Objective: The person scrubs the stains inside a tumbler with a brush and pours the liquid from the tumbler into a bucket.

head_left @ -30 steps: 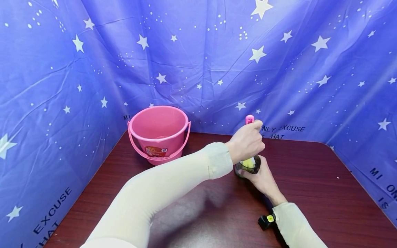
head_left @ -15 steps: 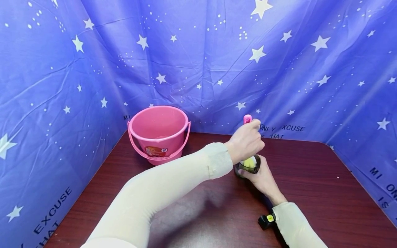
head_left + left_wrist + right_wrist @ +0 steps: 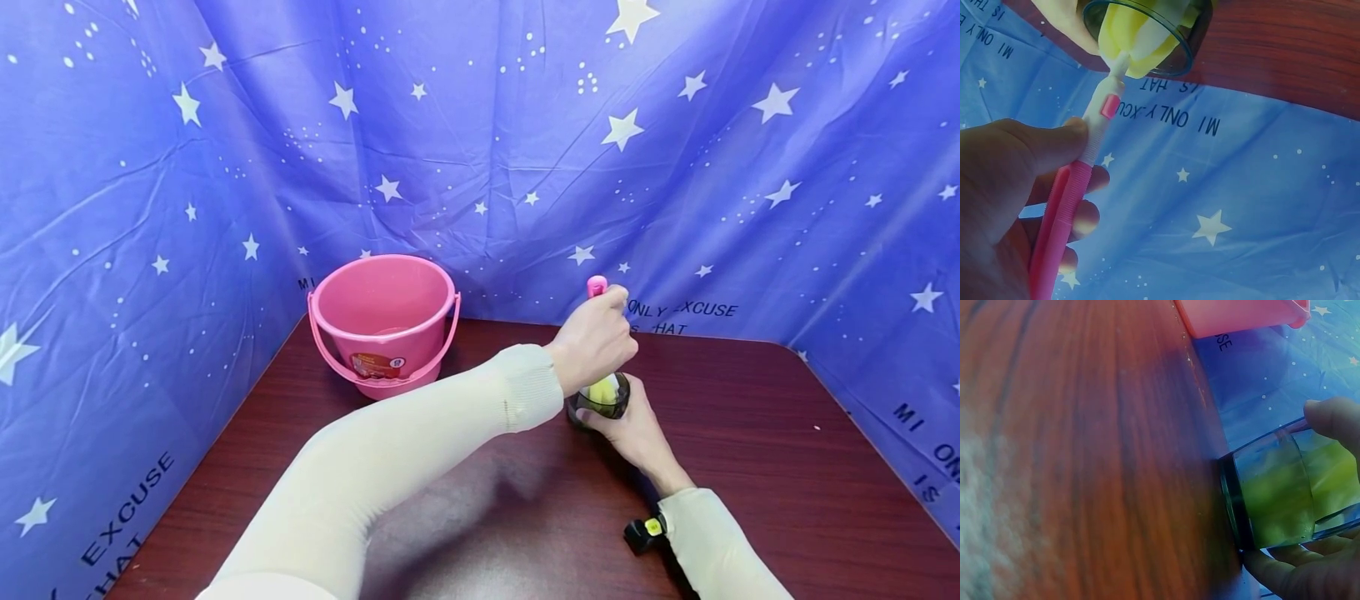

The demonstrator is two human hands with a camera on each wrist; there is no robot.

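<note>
My left hand [image 3: 594, 343] grips the pink and white handle of a cup brush [image 3: 1067, 209], its thumb lying along the white part in the left wrist view. The brush's yellow and white sponge head [image 3: 602, 392] sits inside a dark, see-through glass [image 3: 1188, 62]. Around the side of that glass curls my right hand [image 3: 637, 429]. In the right wrist view, thumb and fingers [image 3: 1335, 428] hold the glass from opposite sides, with its thick base close to the tabletop. From the head view, the left hand hides the middle of the brush.
A pink bucket [image 3: 382, 325] with its handle hanging down stands at the back left of the dark red wooden table [image 3: 750, 467]. Blue star-printed cloth [image 3: 480, 142] surrounds the back and sides. A black device [image 3: 641, 535] is at the right wrist.
The top of the brush handle has shifted slightly left with my left hand. The right hand and the glass stay in place, as does the bucket.
</note>
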